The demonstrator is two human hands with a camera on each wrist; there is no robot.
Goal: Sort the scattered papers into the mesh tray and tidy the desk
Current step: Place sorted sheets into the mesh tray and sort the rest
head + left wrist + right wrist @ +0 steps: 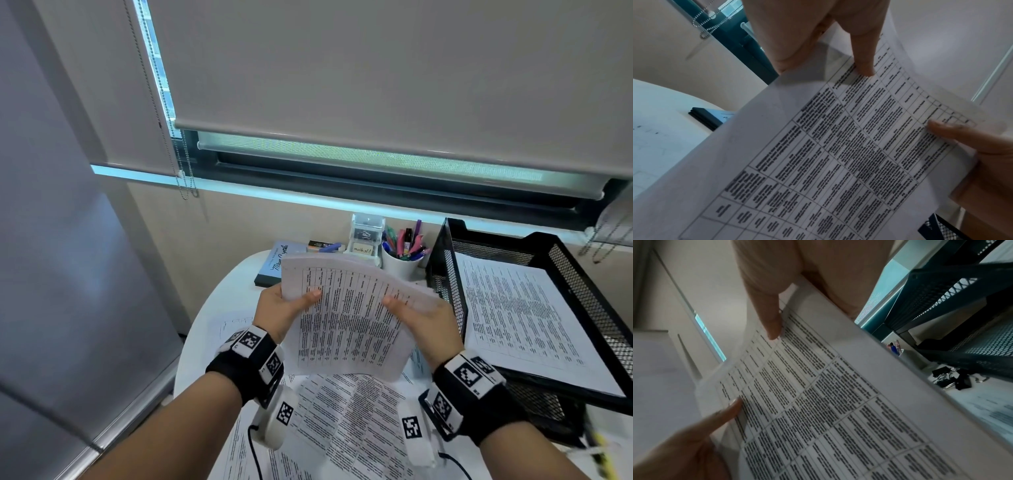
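Note:
A stack of printed table sheets (352, 318) is held up above the white desk (202, 329), bowed in the middle. My left hand (291, 306) grips its left edge with the thumb on top, and my right hand (416, 317) grips the right edge the same way. Both thumbs also show on the sheets (838, 154) in the left wrist view, and the sheets (818, 410) fill the right wrist view. More printed papers (349, 421) lie scattered on the desk below. The black mesh tray (582, 260) stands to the right with printed pages (520, 318) inside.
At the back of the desk stand a white cup of pens (404, 255), a clear dispenser (365, 236) and a blue book (279, 262). Black binder clips (953, 379) lie near the tray's foot. A window with a lowered blind rises behind.

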